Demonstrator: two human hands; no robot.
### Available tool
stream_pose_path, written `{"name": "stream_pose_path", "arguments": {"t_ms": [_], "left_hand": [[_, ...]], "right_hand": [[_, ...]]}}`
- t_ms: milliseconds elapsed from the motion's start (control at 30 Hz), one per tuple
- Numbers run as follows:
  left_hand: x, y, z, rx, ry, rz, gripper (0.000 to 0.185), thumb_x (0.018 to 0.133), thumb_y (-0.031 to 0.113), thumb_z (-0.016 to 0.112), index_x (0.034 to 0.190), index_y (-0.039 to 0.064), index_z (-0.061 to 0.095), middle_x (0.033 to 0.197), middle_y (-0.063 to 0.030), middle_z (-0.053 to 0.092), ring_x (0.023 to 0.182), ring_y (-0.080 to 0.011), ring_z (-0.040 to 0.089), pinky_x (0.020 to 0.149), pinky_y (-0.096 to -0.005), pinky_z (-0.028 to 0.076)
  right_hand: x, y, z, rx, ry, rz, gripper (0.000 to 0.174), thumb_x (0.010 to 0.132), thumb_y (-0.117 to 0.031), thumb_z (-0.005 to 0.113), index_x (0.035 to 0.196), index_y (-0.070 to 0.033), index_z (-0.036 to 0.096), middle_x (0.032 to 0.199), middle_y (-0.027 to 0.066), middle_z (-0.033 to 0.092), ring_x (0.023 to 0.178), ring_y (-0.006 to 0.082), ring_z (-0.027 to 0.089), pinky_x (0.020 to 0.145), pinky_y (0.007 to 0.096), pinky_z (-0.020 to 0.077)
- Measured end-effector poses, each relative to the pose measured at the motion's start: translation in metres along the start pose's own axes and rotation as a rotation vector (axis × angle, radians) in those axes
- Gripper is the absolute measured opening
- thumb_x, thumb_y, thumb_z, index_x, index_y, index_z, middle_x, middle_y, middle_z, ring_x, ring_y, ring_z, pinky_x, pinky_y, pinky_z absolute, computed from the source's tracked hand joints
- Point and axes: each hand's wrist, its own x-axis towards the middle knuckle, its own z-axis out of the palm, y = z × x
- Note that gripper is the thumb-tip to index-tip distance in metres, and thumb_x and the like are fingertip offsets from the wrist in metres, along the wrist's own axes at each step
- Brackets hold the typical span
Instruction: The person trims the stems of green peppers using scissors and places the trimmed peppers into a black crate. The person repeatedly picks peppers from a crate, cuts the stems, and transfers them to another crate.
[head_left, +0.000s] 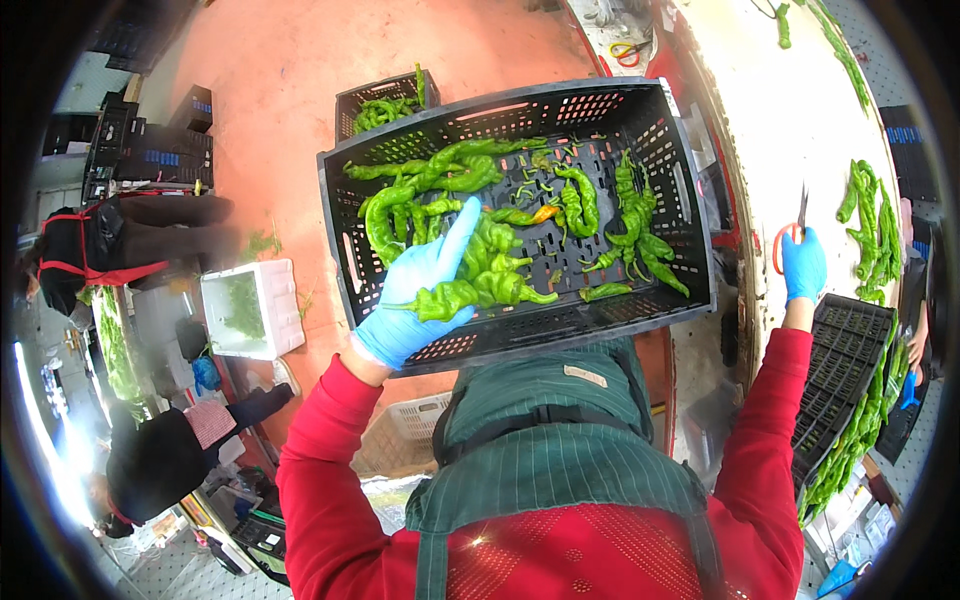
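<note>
Over the left part of a black plastic crate (517, 330), my left hand (405, 285) in a blue glove holds a green pepper (444, 300) across its palm, index finger stretched out. More peppers lie close against its fingers; which of them it also holds I cannot tell. Inside the crate are long curled green peppers (465, 165), a cluster at the right side (636, 210), one partly orange pepper (544, 214) and cut stem bits (525, 180). My right hand (805, 266), also gloved, grips red-handled scissors (778, 251) above the pale tabletop, blades pointing away from me.
Green peppers (870, 225) lie on the table at right, beside another black crate (844, 360). Beyond my crate stands a smaller crate of peppers (382, 112). A white foam box (281, 307) sits on the red floor, with two people (157, 465) at left. Other scissors (628, 52) lie farther off.
</note>
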Motion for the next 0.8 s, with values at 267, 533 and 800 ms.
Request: {"name": "stream_pose_path", "arguments": {"t_ms": [267, 533, 800], "left_hand": [[0.014, 0.004, 0.006, -0.188, 0.136, 0.165, 0.104, 0.063, 0.010, 0.071, 0.153, 0.002, 0.020, 0.082, -0.0182, 0.061, 0.070, -0.0339, 0.060, 0.067, -0.0409, 0.050], [0.039, 0.032, 0.019, -0.207, 0.237, 0.080, 0.103, 0.066, 0.008, 0.071, 0.154, 0.005, 0.017, 0.091, -0.0191, 0.064, 0.072, -0.0361, 0.062, 0.070, -0.0414, 0.051], [0.063, 0.051, 0.055, -1.268, 0.348, -0.294, 0.098, 0.078, 0.001, 0.073, 0.153, 0.004, 0.011, 0.129, -0.0120, 0.056, 0.115, -0.0211, 0.057, 0.100, -0.0339, 0.045]], "right_hand": [[-0.003, 0.069, 0.075, 0.016, -0.154, 0.083, 0.033, 0.084, -0.032, 0.060, 0.094, -0.001, 0.065, 0.092, 0.0252, 0.067, 0.088, 0.0446, 0.064, 0.078, 0.0503, 0.0500], [-0.080, -0.109, -0.018, 1.027, -0.520, -0.328, 0.049, 0.081, -0.010, 0.073, 0.126, 0.002, 0.058, 0.115, 0.0103, 0.065, 0.104, 0.0184, 0.062, 0.089, 0.0296, 0.0502], [-0.164, -0.272, -0.060, 1.794, -1.045, -0.401, 0.102, 0.075, -0.009, 0.079, 0.153, 0.000, 0.013, 0.149, 0.0145, 0.037, 0.136, 0.0232, 0.038, 0.110, 0.0362, 0.0349]]}}
